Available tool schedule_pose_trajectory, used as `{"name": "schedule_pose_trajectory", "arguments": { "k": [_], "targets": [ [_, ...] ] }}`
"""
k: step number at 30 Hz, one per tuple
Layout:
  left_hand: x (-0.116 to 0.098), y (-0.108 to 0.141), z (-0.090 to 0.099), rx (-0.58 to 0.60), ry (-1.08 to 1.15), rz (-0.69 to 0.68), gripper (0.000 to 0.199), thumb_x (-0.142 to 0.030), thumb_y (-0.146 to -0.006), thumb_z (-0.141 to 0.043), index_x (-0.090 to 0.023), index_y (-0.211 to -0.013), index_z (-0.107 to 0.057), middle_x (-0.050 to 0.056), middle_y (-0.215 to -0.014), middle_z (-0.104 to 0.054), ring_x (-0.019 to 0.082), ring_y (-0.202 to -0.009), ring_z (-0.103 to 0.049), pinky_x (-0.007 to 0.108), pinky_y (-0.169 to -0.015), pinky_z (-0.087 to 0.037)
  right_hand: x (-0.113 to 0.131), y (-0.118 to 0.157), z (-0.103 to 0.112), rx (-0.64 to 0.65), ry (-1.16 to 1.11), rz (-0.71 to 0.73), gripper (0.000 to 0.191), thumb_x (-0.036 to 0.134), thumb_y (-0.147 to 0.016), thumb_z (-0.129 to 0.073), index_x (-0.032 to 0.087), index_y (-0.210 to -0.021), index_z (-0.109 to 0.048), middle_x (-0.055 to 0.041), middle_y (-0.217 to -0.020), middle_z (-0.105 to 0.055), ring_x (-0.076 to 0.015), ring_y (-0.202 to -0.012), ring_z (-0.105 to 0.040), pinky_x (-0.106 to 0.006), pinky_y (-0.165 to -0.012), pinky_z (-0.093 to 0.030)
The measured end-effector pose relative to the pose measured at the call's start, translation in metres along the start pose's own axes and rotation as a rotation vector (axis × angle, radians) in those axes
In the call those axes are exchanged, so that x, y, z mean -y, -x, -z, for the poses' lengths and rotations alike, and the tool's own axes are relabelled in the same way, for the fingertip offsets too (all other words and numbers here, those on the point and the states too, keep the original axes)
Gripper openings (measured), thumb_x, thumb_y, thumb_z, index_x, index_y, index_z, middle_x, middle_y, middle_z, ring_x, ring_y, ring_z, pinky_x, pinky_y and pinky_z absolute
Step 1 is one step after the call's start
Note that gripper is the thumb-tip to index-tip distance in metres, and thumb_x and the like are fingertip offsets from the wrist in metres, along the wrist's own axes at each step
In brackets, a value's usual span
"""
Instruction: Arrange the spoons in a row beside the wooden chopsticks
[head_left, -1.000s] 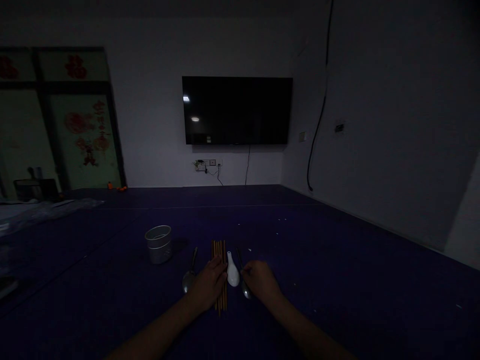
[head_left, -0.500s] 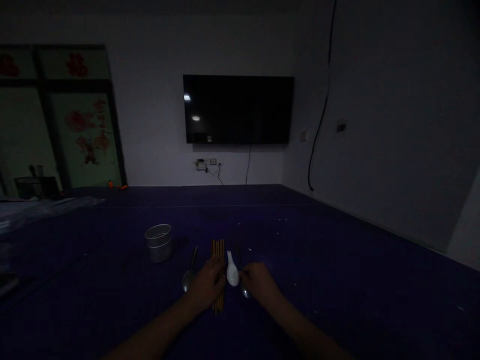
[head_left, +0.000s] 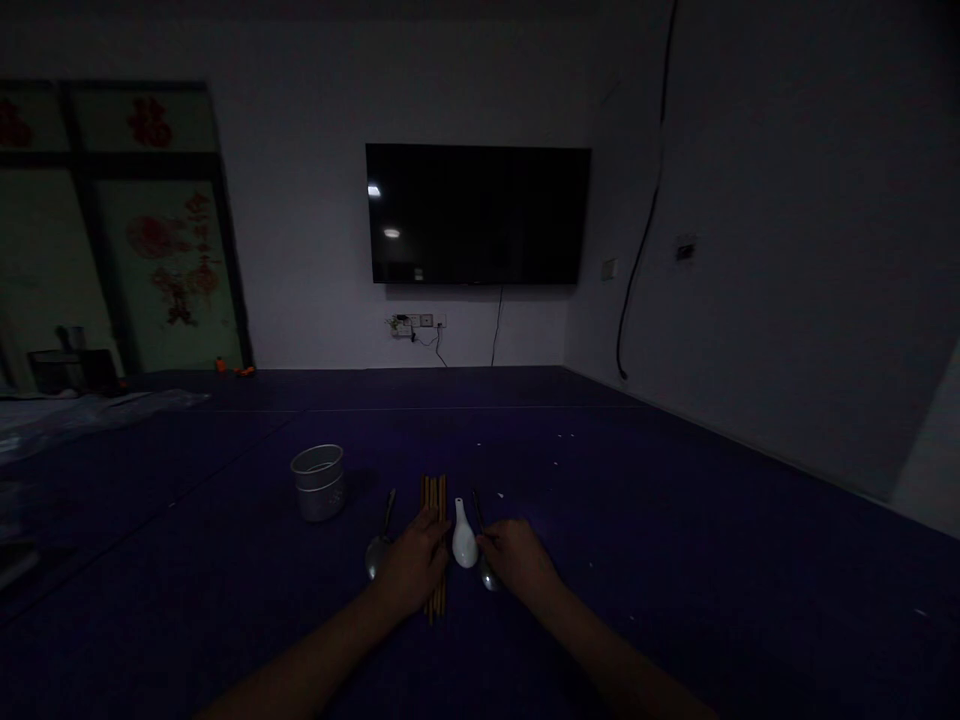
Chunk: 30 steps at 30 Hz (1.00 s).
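Observation:
My left hand [head_left: 411, 562] lies across a bundle of wooden chopsticks [head_left: 433, 490], its fingers curled over them. The chopsticks point away from me, side by side, their middle hidden by the hand. Just right of them rests a white soup spoon [head_left: 464, 546], handle away from me. With fingers closed, my right hand [head_left: 519, 556] grips the handle of a metal spoon [head_left: 490, 578], whose bowl shows below the fingers. A second metal spoon [head_left: 376, 552] lies left of my left hand, its bowl partly covered by the hand.
A metal perforated canister [head_left: 319, 492] stands on the dark blue surface [head_left: 645, 620] at left. Clear plastic sheeting [head_left: 105, 412] lies farther left. Small white scraps dot the surface at right. Beyond, a television [head_left: 477, 215] hangs on the wall.
The chopsticks have shifted slightly left under my left hand, and their far ends are a little less even. My right hand stays at the metal spoon. The view has tilted slightly.

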<state>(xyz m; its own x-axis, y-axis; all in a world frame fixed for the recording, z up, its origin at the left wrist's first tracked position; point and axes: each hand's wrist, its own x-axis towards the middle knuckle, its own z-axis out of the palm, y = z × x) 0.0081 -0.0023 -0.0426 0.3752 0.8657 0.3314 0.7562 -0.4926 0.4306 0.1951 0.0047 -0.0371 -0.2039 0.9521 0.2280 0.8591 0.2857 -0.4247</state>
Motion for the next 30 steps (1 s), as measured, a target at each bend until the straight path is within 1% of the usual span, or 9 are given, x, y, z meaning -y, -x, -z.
{"name": "schedule_pose_trajectory", "arguments": {
  "k": [5,9,12,16,22,27,30],
  "targets": [
    [-0.005,0.001,0.003,-0.025,0.007,-0.006,0.040,-0.031,-0.088,-0.040,-0.019,-0.122,-0.059,0.010,-0.134,-0.053,0.023,-0.129,-0.044,0.038,-0.109,-0.036,0.001,0.002,0.003,0.023,0.012,0.019,0.028,0.027,-0.090,-0.048,0.020,-0.078,-0.073,-0.0067,-0.080,-0.074,-0.0164,-0.072,-0.067,-0.023,-0.058,-0.035],
    [-0.006,0.002,0.004,-0.028,0.004,-0.002,0.040,-0.027,-0.087,-0.040,-0.018,-0.121,-0.059,0.011,-0.135,-0.053,0.023,-0.129,-0.045,0.037,-0.109,-0.036,0.003,0.004,0.005,0.036,0.025,0.036,0.028,0.029,-0.091,-0.047,0.021,-0.083,-0.073,-0.0061,-0.085,-0.074,-0.0168,-0.078,-0.068,-0.023,-0.061,-0.036],
    [-0.004,0.001,0.002,-0.046,0.013,0.006,0.042,-0.023,-0.085,-0.041,-0.019,-0.123,-0.058,0.010,-0.137,-0.051,0.023,-0.130,-0.044,0.037,-0.109,-0.036,0.006,0.006,0.006,0.037,0.037,0.034,0.030,0.032,-0.092,-0.046,0.021,-0.084,-0.072,-0.0072,-0.085,-0.074,-0.0179,-0.078,-0.068,-0.023,-0.060,-0.036],
    [0.000,0.001,-0.001,-0.057,0.013,0.018,0.044,-0.019,-0.083,-0.042,-0.020,-0.124,-0.057,0.009,-0.136,-0.053,0.022,-0.131,-0.043,0.038,-0.111,-0.033,0.011,0.009,0.008,0.045,0.032,0.049,0.031,0.036,-0.092,-0.046,0.021,-0.087,-0.072,-0.0074,-0.086,-0.074,-0.0186,-0.080,-0.068,-0.023,-0.062,-0.036],
    [0.002,0.001,-0.002,-0.060,0.013,0.024,0.042,-0.020,-0.085,-0.042,-0.017,-0.125,-0.057,0.011,-0.142,-0.046,0.023,-0.134,-0.038,0.039,-0.111,-0.033,0.017,0.012,0.012,0.069,0.031,0.074,0.030,0.041,-0.089,-0.048,0.024,-0.094,-0.072,-0.0058,-0.084,-0.074,-0.0187,-0.077,-0.067,-0.024,-0.060,-0.035],
    [0.003,0.001,-0.002,-0.056,0.018,-0.033,0.036,-0.023,-0.088,-0.041,-0.019,-0.118,-0.060,0.010,-0.137,-0.052,0.023,-0.131,-0.042,0.041,-0.111,-0.033,0.019,0.013,0.014,0.068,0.053,0.110,0.034,0.045,-0.084,-0.055,0.026,-0.109,-0.069,-0.0067,-0.092,-0.073,-0.0212,-0.086,-0.066,-0.025,-0.065,-0.037],
    [0.006,0.002,-0.003,-0.069,0.011,-0.042,0.037,-0.024,-0.089,-0.041,-0.021,-0.120,-0.059,0.009,-0.138,-0.050,0.024,-0.132,-0.041,0.044,-0.111,-0.032,0.019,0.014,0.015,0.087,0.088,0.150,0.036,0.046,-0.084,-0.055,0.026,-0.111,-0.068,-0.0073,-0.095,-0.073,-0.0225,-0.089,-0.065,-0.026,-0.069,-0.037]
  ]
}}
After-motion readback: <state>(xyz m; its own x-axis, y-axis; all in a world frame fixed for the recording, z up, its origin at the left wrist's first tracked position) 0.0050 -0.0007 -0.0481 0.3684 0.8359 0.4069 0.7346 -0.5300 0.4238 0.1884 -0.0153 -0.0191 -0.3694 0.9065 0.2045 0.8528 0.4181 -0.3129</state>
